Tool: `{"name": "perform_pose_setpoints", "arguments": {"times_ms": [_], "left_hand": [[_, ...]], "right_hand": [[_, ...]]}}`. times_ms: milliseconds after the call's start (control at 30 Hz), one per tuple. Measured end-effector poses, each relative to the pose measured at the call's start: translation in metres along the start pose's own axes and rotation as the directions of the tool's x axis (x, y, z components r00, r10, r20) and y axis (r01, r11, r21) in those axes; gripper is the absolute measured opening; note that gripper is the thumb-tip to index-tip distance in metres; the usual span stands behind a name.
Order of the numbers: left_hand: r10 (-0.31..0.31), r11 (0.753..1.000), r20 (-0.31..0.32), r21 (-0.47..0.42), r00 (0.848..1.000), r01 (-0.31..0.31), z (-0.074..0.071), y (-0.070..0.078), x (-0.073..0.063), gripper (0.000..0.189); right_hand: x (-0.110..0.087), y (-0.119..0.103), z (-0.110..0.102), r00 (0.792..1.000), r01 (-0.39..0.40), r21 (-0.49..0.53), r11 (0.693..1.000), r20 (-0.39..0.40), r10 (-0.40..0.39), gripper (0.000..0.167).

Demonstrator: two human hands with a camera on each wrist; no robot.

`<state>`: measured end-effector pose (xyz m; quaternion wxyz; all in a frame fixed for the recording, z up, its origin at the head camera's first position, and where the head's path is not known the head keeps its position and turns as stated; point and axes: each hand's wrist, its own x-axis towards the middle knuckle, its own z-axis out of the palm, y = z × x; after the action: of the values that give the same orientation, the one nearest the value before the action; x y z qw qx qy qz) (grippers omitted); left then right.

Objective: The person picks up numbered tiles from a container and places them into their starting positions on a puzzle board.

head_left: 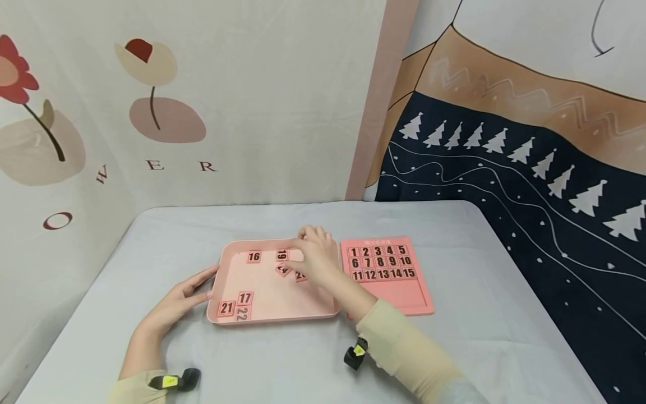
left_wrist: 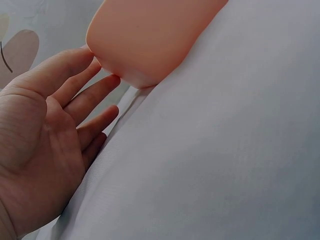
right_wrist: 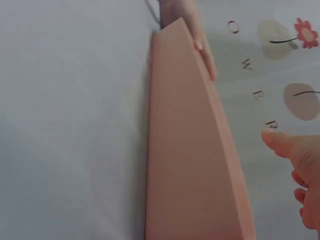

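A pink tray [head_left: 282, 303] holds several loose number tiles. Tile 16 [head_left: 254, 256] lies near its far edge, tile 19 [head_left: 282, 255] to the right of that. Two tilted tiles, one of them a partly covered tile [head_left: 300, 276], lie below the right hand. Tile 17 [head_left: 244, 298], tile 21 [head_left: 226, 308] and tile 22 [head_left: 243, 313] sit in the near left corner. At the tray's left end, the left hand [head_left: 179, 300] touches the rim with extended fingers. Above the far right part hovers the right hand [head_left: 318, 258], thumb apart from its bent fingers; I see nothing held.
Right of the tray lies a pink number board [head_left: 391, 297] with tiles 1 to 15 in three rows and a bare lower strip. Both stand on a pale cloth-covered table [head_left: 252, 359]. Printed curtains [head_left: 282, 112] hang behind it.
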<state>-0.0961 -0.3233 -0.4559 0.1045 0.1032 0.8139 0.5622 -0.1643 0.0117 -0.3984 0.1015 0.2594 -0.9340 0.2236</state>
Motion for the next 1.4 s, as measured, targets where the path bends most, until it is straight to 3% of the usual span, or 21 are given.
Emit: {"name": "perform_pose_setpoints", "arguments": {"times_ms": [233,667,900,1133,1400], "left_hand": [[-0.004,1.0,0.009,0.003,1.0,0.004,0.001,0.002,0.0,0.061],[0.022,1.0,0.013,-0.01,1.0,-0.021,-0.002,0.0,-0.001,0.06],[0.024,1.0,0.017,-0.008,1.0,-0.024,-0.003,0.001,-0.001,0.06],[0.02,1.0,0.014,-0.003,1.0,-0.02,-0.003,0.002,-0.001,0.061],[0.017,1.0,0.022,-0.012,1.0,-0.017,-0.003,-0.002,0.001,0.06]], "right_hand": [[0.022,-0.009,0.023,0.997,0.023,-0.03,0.999,0.073,-0.021,0.036],[0.054,-0.019,0.056,0.984,0.012,-0.132,0.991,0.178,0.012,0.036],[0.062,-0.026,0.067,0.973,-0.025,-0.196,0.98,0.221,0.068,0.045],[0.062,-0.028,0.081,0.974,-0.064,-0.181,0.981,0.202,0.101,0.045],[0.059,-0.03,0.086,0.976,-0.103,-0.149,0.983,0.173,0.129,0.032]]}}
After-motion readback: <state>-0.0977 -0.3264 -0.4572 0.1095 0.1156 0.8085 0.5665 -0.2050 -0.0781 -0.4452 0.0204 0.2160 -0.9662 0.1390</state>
